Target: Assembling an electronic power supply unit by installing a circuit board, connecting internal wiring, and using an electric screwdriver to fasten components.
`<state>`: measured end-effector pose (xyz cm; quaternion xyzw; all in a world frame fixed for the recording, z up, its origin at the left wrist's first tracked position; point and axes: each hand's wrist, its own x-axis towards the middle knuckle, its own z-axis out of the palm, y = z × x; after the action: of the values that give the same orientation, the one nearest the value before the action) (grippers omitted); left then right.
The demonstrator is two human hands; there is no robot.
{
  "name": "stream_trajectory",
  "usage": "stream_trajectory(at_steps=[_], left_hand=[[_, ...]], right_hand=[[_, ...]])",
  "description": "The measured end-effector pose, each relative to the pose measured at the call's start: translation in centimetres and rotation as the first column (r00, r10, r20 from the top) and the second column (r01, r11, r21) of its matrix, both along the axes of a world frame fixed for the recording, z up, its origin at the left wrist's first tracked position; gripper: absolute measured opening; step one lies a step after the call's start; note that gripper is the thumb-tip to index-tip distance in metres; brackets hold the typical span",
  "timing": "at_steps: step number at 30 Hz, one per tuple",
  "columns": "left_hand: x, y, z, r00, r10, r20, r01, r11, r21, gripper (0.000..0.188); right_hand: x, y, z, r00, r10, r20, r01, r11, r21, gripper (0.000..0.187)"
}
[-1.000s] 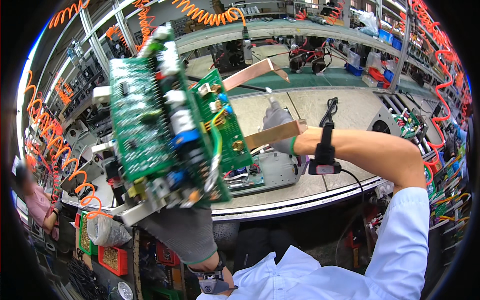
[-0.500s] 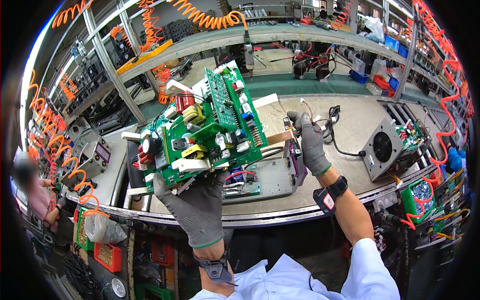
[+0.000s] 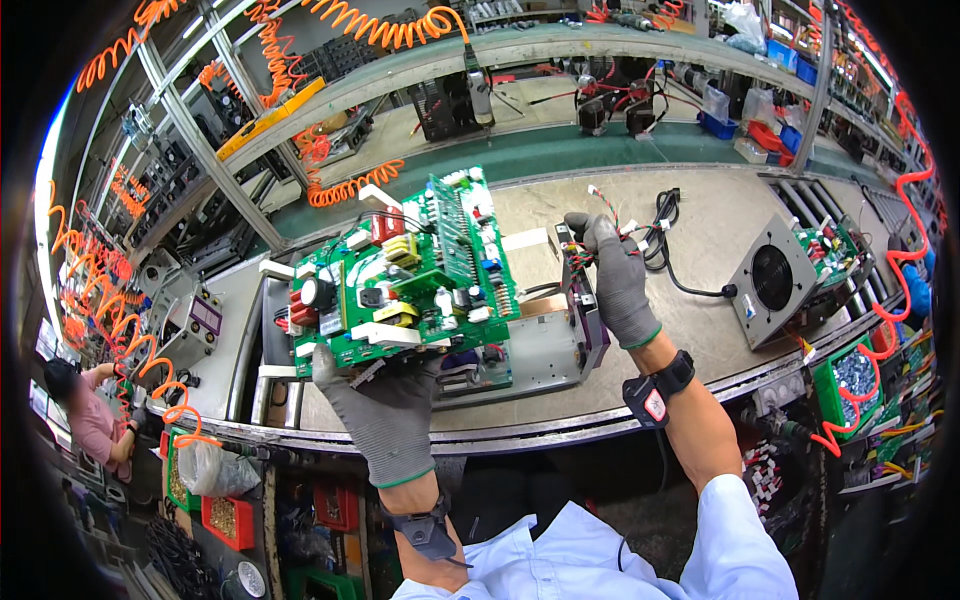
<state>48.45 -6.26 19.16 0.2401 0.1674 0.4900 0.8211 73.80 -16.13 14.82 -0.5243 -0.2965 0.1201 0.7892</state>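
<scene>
My left hand (image 3: pixel 385 415), in a grey glove, grips the near edge of a large green circuit board (image 3: pixel 425 275) from below, thumb at its near left corner. The board is held tilted and carries coils, capacitors and an upright smaller board. Partly under it, a grey metal chassis (image 3: pixel 548 350) lies on the bench. My gloved right hand (image 3: pixel 618 285) is closed at the far end of the chassis's purple panel (image 3: pixel 592 322), beside thin wires (image 3: pixel 606 203) with white connectors. Whether its fingers hold the panel or the wires is hidden.
A grey unit with a round fan (image 3: pixel 772 278) stands at the right, near rollers. A black power cord (image 3: pixel 665 255) lies on the bench (image 3: pixel 690 330). A power screwdriver (image 3: pixel 478 95) hangs from an orange coiled hose. A person (image 3: pixel 98 415) is at the far left.
The circuit board has come down and levelled somewhat over the chassis, in my left hand. My right hand stays at the panel's end. The whole view has shifted slightly.
</scene>
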Motion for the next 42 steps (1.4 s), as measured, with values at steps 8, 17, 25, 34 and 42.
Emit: stream_trajectory(at_steps=[8, 17, 25, 34, 42], left_hand=[[2.3, -0.9, -3.1, 0.992, 0.001, -0.129, 0.005, 0.999, 0.043, 0.077], [3.7, -2.0, -5.4, 0.922, 0.183, -0.341, -0.088, 0.957, 0.275, 0.068], [3.7, -2.6, -6.2, 0.959, 0.135, -0.251, -0.121, 0.990, 0.070, 0.069], [4.4, -2.4, -7.6, 0.811, 0.298, -0.504, -0.146, 0.937, 0.318, 0.058], [4.2, -1.7, -7.1, 0.993, 0.020, -0.115, -0.020, 1.000, 0.001, 0.060]], right_hand=[[0.2, 0.4, -0.7, 0.998, -0.049, 0.046, 0.047, 0.998, 0.031, 0.042], [0.6, 0.8, -0.8, 0.996, -0.056, -0.068, 0.061, 0.996, 0.071, 0.040], [1.6, 0.7, -1.8, 0.998, -0.050, -0.045, 0.052, 0.998, 0.046, 0.043], [1.9, 0.6, -1.9, 0.990, 0.016, -0.143, 0.006, 0.988, 0.154, 0.041], [2.3, 0.6, -2.6, 0.994, -0.085, -0.070, 0.087, 0.995, 0.037, 0.042]])
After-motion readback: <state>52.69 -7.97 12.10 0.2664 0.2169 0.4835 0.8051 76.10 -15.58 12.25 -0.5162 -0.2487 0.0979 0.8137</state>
